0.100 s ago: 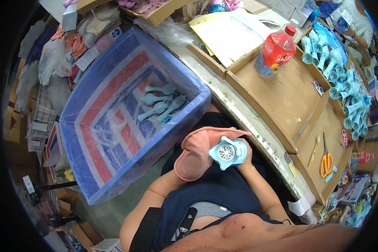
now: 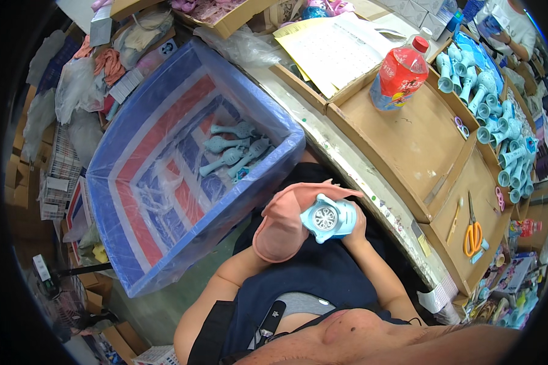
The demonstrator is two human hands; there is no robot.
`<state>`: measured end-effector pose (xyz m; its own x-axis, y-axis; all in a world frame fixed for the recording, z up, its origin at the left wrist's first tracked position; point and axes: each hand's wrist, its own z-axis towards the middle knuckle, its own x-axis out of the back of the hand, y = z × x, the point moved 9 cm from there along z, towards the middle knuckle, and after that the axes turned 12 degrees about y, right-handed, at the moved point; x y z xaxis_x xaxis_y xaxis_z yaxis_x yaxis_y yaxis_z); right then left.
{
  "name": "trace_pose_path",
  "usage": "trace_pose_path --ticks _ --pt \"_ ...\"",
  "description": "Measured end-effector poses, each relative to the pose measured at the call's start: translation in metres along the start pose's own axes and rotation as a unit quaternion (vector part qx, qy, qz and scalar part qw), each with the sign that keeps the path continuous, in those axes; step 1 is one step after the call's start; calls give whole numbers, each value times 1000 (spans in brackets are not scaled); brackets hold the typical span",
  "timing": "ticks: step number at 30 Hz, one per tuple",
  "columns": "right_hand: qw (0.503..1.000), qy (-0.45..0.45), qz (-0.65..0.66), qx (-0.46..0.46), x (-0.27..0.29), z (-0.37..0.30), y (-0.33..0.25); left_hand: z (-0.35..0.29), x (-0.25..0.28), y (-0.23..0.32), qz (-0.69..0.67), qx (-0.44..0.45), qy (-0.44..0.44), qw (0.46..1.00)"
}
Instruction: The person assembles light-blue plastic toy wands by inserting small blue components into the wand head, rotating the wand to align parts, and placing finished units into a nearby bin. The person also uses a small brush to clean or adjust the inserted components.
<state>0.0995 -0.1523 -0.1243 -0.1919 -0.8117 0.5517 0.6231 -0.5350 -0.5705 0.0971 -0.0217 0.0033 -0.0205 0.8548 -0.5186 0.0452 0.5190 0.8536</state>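
A salmon-pink cloth (image 2: 281, 234) covers my left hand almost entirely; only the wrist (image 2: 252, 261) shows below it, and the fingers are hidden. The cloth's edge presses against a light-blue plastic toy part (image 2: 341, 220) with a round slotted grille facing up. My right hand (image 2: 359, 228) is closed around the right side of that part, above my lap. To the left, a blue-and-red striped bin (image 2: 182, 228) lined with clear plastic has several light-blue toy pieces (image 2: 225, 155) lying inside it.
Cardboard trays (image 2: 402, 155) line the table on the right, with a red-capped bottle (image 2: 399, 76), orange-handled scissors (image 2: 472, 234) and a brush (image 2: 454, 222). Light-blue trumpet-shaped parts (image 2: 484, 91) are heaped beyond. Paper sheets (image 2: 335, 48) lie at the back; another person (image 2: 514, 30) stands far right.
The blue toy part has shifted and turned slightly left against the cloth, my right hand moving with it. At the far right, the other person has moved a little.
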Motion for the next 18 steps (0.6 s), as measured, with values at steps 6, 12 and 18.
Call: trace_pose_path --ticks 6,12,18 --pt "959 -243 114 -91 6 -6 -24 5 25 26 126 -41 62 989" --pt "834 -428 275 -212 -1 -31 -46 -3 34 4 -149 10 116 982" --pt "857 -417 243 -183 3 -30 -44 -7 36 -18 -305 76 85 946"
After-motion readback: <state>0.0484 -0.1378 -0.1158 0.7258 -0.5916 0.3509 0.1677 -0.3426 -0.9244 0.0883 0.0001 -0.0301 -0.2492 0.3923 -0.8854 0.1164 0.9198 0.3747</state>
